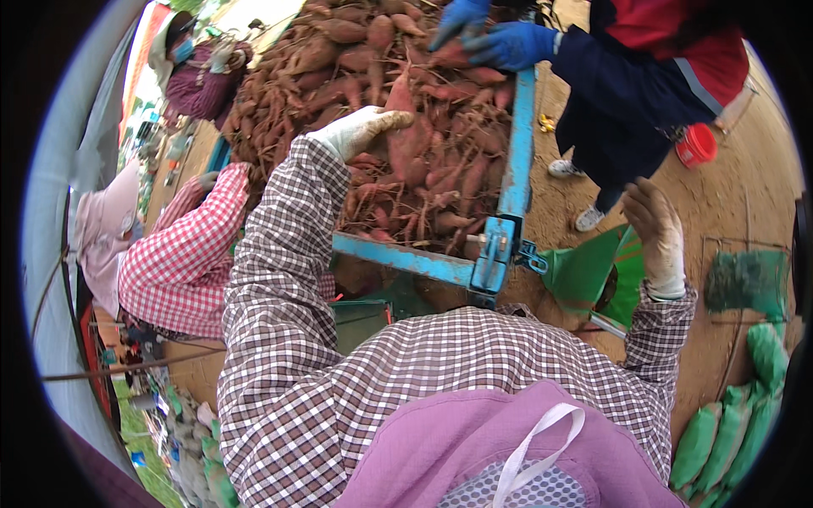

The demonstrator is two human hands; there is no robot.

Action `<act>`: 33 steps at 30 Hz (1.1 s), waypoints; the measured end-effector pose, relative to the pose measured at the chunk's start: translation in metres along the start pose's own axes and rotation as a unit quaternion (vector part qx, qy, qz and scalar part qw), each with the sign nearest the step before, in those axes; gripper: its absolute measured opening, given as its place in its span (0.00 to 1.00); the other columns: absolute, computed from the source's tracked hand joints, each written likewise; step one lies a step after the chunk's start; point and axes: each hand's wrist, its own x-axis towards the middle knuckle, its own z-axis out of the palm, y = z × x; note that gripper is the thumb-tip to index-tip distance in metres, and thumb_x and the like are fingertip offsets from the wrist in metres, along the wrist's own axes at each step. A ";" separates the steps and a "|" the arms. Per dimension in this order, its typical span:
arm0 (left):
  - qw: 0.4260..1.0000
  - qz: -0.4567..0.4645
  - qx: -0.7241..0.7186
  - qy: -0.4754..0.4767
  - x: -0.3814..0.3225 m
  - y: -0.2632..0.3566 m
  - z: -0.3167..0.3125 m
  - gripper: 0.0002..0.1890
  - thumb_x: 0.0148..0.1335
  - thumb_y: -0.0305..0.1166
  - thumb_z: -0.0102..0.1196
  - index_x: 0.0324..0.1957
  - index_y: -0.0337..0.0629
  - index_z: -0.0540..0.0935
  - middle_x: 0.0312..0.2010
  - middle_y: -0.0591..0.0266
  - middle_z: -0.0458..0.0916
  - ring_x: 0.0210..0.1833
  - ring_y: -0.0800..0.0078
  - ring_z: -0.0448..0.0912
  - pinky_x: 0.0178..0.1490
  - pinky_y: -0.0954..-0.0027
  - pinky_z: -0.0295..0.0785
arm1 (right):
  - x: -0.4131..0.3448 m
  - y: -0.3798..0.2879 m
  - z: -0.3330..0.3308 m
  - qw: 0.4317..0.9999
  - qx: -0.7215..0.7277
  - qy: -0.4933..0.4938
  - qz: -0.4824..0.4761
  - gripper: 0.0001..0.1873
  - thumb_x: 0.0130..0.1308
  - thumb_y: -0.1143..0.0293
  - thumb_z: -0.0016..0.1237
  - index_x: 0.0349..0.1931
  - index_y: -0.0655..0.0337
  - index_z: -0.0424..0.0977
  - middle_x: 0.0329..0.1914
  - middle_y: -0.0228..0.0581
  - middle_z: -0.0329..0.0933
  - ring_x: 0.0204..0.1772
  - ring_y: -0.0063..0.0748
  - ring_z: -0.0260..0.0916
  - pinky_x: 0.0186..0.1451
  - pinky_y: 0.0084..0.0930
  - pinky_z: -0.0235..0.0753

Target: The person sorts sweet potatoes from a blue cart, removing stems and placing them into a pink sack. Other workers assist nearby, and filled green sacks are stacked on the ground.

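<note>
My left hand (357,134), in a soiled white glove, grips a large reddish sweet potato (401,105) by its middle. The root's thin end points away from me, above the heap of sweet potatoes (305,82). This heap lies in a blue metal-framed cart bed (406,254), many of the roots carrying fine rootlets and soil. Out to the right, my right hand (655,238) is raised in a dirty glove, holding nothing, its fingers extended. Below and beside it, a green bag (581,270) gapes near the cart's corner.
A co-worker's blue-gloved hands (508,46) touch roots at the far right of the heap. A person in a red-checked sleeve (174,279) works on the left. A metal latch (495,244) juts from the cart corner. Filled green sacks (724,438) and a red bucket (696,146) stand right.
</note>
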 end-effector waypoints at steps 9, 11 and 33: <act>0.985 0.160 -0.028 -0.062 -0.027 -0.010 0.034 0.43 0.68 0.66 0.45 0.62 0.30 0.71 0.48 0.51 0.83 0.44 0.67 0.84 0.48 0.65 0.80 | 0.051 0.034 0.250 0.915 0.181 -0.309 0.187 0.32 0.70 0.54 0.55 0.66 0.65 0.64 0.53 0.44 0.77 0.50 0.34 0.77 0.51 0.32 0.81; 0.988 0.147 -0.008 0.034 -0.009 -0.010 0.021 0.36 0.70 0.59 0.46 0.60 0.33 0.75 0.46 0.53 0.85 0.41 0.69 0.83 0.44 0.68 0.79 | 0.046 0.026 0.238 0.890 0.222 -0.277 0.285 0.27 0.71 0.54 0.53 0.59 0.66 0.68 0.47 0.43 0.78 0.44 0.34 0.79 0.47 0.31 0.82; 0.990 -0.059 -0.123 -0.018 0.085 -0.021 -0.007 0.35 0.66 0.57 0.57 0.66 0.44 0.71 0.44 0.56 0.85 0.35 0.70 0.83 0.35 0.67 0.78 | 0.030 0.004 0.188 0.927 0.287 -0.161 0.178 0.42 0.68 0.36 0.46 0.65 0.68 0.63 0.65 0.52 0.70 0.66 0.45 0.70 0.72 0.42 0.68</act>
